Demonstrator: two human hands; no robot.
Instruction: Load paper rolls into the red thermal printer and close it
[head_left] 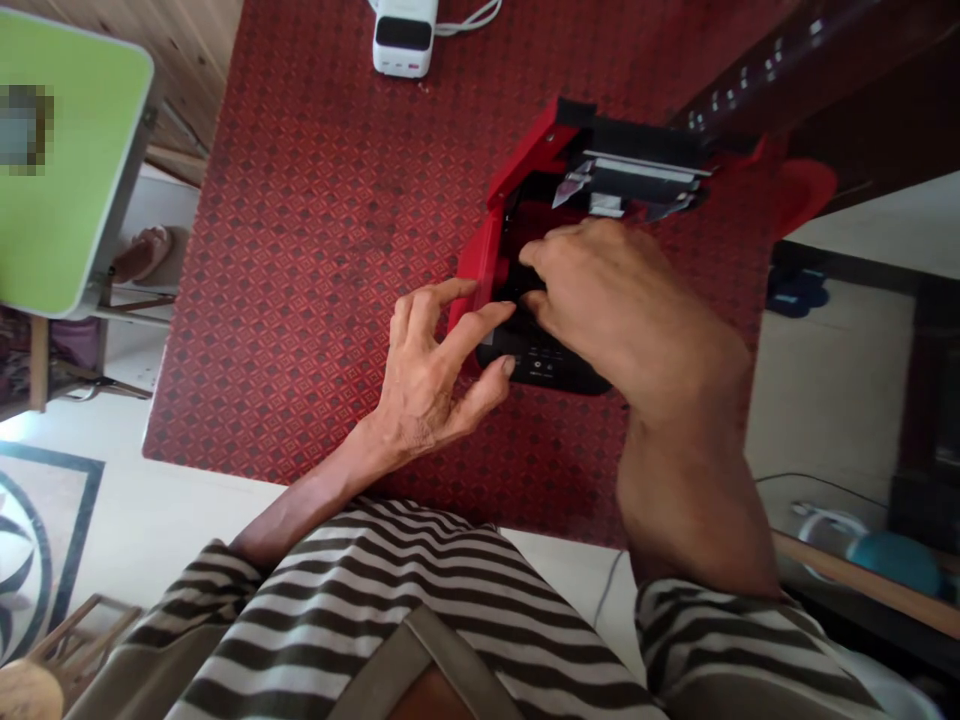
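A red and black machine, like a small label printer [545,372], rests on the table with its lid [637,150] raised. Inside the lid are a dark roller and pale strips. My left hand [435,365] is at the machine's left side, fingers apart, with fingertips on or close to its red edge and black front. My right hand [607,300] reaches into the open body from the right. Its index finger and thumb curl toward each other there, and whatever lies between them is hidden. Small white markings show on the black front panel.
A red patterned cloth covers the table [300,250]. At its far edge sits a white device [405,38] with a cable. A dark, shiny post or furniture piece [780,70] slants in at upper right. To the left stands a green-topped table [67,200].
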